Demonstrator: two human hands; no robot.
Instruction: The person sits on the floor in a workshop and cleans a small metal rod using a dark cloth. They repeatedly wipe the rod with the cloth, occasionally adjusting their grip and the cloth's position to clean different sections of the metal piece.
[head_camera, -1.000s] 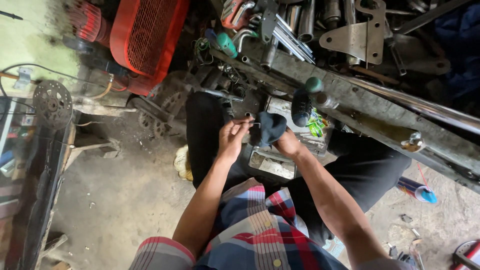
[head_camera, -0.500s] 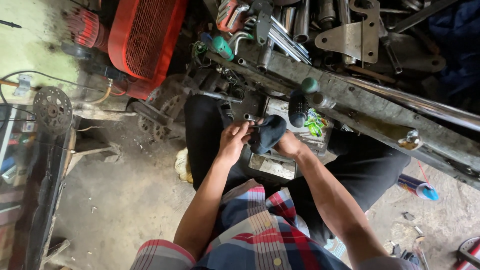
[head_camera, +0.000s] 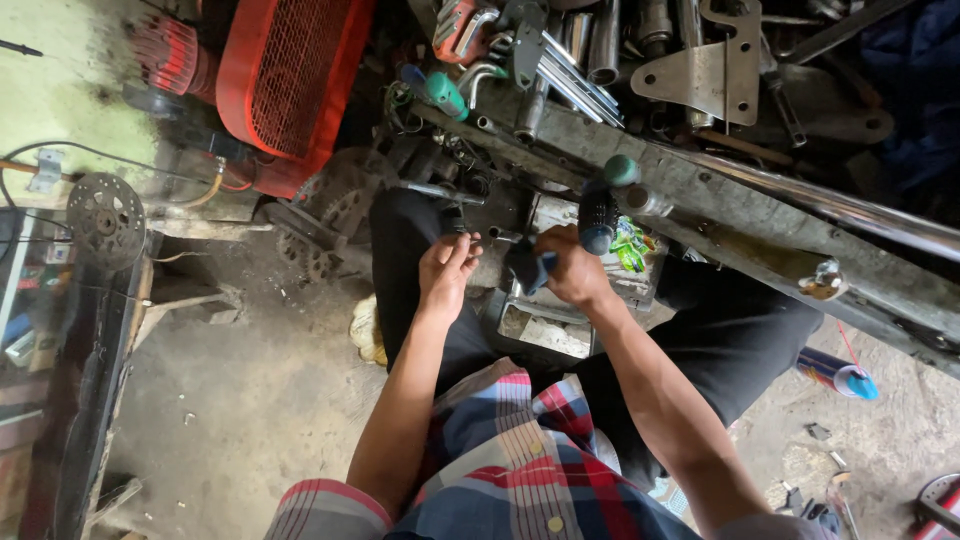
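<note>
Bunched in our right hand (head_camera: 572, 268) is a dark cloth (head_camera: 524, 268) — soft, crumpled, too balled to show any long axis — poking out leftward from the closed fist, above the open metal box (head_camera: 545, 335) between our knees. Our left hand (head_camera: 446, 268) sits just beside it, fingers curled around a small dark metal part (head_camera: 468, 243); its shape we cannot tell. Beyond lie a black ribbed grip (head_camera: 598, 220), a long grimy steel beam (head_camera: 760, 215) and a red mesh guard (head_camera: 285, 80).
</note>
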